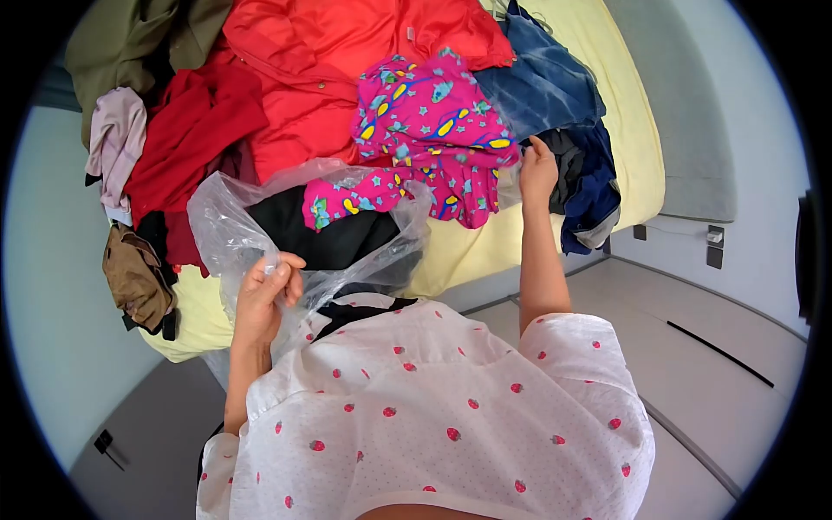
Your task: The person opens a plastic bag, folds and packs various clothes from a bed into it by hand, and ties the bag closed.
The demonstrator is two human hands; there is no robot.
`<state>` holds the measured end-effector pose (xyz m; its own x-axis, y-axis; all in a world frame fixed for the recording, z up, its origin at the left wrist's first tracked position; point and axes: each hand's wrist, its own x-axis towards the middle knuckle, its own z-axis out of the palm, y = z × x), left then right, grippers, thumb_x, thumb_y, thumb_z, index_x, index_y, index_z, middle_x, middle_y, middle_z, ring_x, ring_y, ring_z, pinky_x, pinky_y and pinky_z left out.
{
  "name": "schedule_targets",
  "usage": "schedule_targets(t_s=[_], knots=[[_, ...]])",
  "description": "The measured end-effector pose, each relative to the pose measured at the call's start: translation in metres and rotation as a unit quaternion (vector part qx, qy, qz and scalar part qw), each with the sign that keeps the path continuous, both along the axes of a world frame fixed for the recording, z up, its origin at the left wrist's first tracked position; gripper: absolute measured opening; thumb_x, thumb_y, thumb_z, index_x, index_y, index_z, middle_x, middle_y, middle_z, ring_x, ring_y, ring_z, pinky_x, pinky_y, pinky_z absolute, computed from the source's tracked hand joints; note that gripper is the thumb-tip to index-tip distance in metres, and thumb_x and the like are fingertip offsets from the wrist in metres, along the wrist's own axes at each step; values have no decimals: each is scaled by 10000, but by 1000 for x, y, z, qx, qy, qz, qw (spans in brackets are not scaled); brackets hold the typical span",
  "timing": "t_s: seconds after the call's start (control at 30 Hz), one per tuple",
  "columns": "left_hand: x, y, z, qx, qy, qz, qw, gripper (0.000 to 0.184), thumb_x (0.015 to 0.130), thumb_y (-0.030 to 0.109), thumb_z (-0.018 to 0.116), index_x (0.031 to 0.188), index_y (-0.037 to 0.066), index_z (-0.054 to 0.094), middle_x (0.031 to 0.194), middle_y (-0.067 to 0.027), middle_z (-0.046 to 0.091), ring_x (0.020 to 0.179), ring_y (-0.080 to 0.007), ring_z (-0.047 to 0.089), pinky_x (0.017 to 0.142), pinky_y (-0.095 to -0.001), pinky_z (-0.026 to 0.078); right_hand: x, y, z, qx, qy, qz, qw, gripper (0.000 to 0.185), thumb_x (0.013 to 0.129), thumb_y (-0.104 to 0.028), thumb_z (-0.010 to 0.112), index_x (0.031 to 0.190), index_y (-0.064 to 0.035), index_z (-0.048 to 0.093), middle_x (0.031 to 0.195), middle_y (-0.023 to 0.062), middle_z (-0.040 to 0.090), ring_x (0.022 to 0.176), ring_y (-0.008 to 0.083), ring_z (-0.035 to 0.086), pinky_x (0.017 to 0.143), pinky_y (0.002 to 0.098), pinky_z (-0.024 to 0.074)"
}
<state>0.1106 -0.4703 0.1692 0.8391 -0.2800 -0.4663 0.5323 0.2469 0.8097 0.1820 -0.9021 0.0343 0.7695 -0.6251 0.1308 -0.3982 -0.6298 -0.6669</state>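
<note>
My left hand [263, 293] is closed on the rim of a clear plastic bag [217, 221]. A black garment [325, 227] lies inside the bag's mouth. Across the bag's far side spreads a bright pink patterned garment [438, 108] with blue and yellow prints, and one end of it hangs over the black cloth. At that garment's right edge, my right hand [537, 173] is closed in a pinch on it. The fingertips are partly hidden against the fabric. Blue jeans [550, 82] lie just beyond the right hand.
Piled on a bed with a yellow sheet [637, 130] are a red puffy jacket [295, 61], a dark red garment [191, 130], an olive garment [121, 43], a pale pink garment [117, 143], a brown item [134, 273] and navy clothing [589, 191]. Wall sockets [714, 247] sit at right.
</note>
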Motion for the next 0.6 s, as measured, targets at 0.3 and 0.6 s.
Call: schedule_targets(t_s=[0.3, 0.6], knots=[[-1, -2, 7, 16, 11, 0, 1000, 201, 843, 197, 515, 888, 14, 583, 603, -17, 509, 533, -68, 427, 498, -193, 321, 44, 65, -2, -246, 0, 95, 965, 465, 655, -134, 656, 1080, -42, 492, 1075, 163, 519, 1017, 314, 485, 842, 407, 395], [-3, -4, 4, 9, 11, 3, 1000, 184, 847, 176, 507, 884, 9, 577, 607, -25, 514, 531, -73, 431, 499, -192, 325, 83, 67, -3, -132, 60, 110, 983, 310, 663, -230, 667, 924, -70, 619, 851, 172, 592, 806, 335, 573, 692, 405, 456]])
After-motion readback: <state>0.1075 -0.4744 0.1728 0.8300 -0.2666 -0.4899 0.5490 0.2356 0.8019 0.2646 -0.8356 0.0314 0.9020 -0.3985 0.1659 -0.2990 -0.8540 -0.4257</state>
